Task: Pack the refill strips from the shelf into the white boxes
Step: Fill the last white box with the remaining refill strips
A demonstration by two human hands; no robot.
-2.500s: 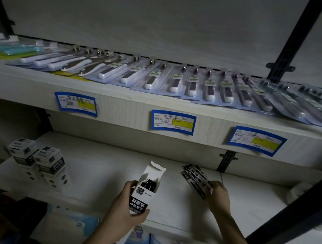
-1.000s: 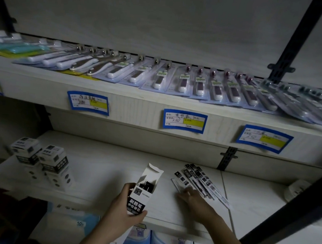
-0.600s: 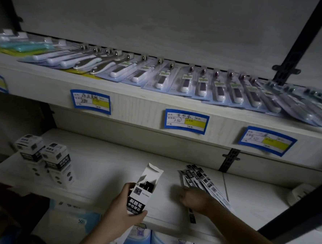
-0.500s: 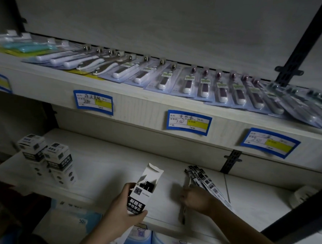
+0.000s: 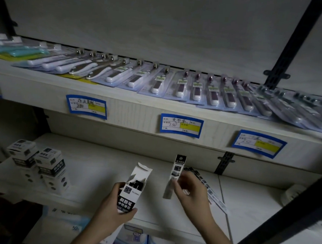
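Observation:
My left hand grips an open white box with black print, its top flap up and dark strips showing inside. To its right, my right hand pinches one refill strip, held nearly upright above the lower shelf. More refill strips lie fanned on that shelf, partly hidden behind my right hand.
Two closed white boxes stand stacked at the lower shelf's left end. The upper shelf holds a row of blister-packed brushes and blue price labels. A black upright runs at the right. Packs sit below the lower shelf.
My right hand has lifted one strip off the fanned pile and raised it upright, closer to the box. My left hand still holds the box in the same place.

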